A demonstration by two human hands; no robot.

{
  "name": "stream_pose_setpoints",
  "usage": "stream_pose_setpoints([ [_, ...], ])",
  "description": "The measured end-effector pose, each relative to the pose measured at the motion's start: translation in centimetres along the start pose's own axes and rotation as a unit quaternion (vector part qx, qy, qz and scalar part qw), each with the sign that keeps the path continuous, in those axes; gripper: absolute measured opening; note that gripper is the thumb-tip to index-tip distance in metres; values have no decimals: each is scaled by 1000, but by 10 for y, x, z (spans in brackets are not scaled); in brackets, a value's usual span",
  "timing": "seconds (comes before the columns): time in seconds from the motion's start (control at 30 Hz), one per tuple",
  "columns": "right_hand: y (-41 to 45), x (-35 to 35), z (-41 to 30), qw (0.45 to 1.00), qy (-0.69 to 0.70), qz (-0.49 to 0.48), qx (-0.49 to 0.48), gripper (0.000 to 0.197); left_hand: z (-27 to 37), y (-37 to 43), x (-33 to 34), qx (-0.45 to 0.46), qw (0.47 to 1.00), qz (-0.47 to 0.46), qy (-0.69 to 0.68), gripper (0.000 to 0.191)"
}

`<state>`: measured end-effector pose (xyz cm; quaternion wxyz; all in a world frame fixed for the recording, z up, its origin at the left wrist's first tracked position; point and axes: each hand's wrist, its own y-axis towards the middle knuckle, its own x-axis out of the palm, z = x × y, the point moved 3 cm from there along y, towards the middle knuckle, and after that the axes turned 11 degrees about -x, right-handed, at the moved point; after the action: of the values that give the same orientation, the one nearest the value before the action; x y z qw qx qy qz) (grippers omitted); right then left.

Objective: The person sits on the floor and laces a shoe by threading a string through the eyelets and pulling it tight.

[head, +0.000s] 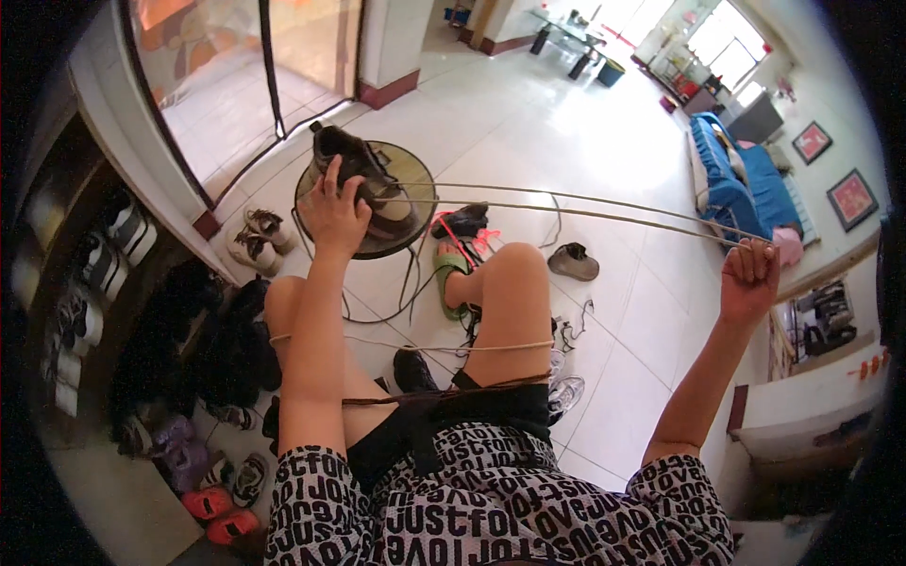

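Observation:
A dark brown shoe (393,228) with a tan toe rests on a small round stool (416,161) before me. My left hand (335,210) lies over the shoe's upper, fingers spread at its tongue and opening. From the shoe's eyelets two strands of a long tan shoelace (566,198) run far to the right, pulled taut. Out at the right, my right hand (750,277) is closed around the ends of those strands. Another pale lace (453,348) lies across my thighs, and a dark brown lace (425,400) crosses my lap.
A black shoe with pink laces (461,221) and a brown shoe (573,262) stand on the tiled floor. Beige sneakers (259,240) sit left of the stool. Shoe shelves (92,184) line the left side. Farther off are a blue-covered sofa (750,184) and a glass table (577,32).

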<state>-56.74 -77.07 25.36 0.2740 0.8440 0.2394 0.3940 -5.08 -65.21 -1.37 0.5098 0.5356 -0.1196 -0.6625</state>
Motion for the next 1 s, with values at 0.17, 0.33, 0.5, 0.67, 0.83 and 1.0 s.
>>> stream_pose_setpoints([
  [0.17, 18, -24, 28, 994, -110, 17, -5, 22, 0, -5, -11, 8, 998, -44, 36, 39],
  [0.33, 43, -61, 53, 960, -265, 92, -5, 30, 3, -1, -21, -9, 999, -30, 22, 43],
  [0.5, 48, -61, 68, 956, -269, 114, -11, 26, 4, 7, -27, 1, 998, -24, 60, 28],
  [0.67, 43, -56, 101, 987, -146, 61, -2, 24, 31, 1, -36, 102, 995, 10, 7, 25],
  [0.83, 21, 10, 160, 986, -145, -75, 15, 37, 52, -5, -46, 129, 991, -34, -32, 18],
  [1.0, 1, 84, 183, 956, -196, -177, -125, 23, 30, 6, -50, -50, 988, 17, -145, 11],
])
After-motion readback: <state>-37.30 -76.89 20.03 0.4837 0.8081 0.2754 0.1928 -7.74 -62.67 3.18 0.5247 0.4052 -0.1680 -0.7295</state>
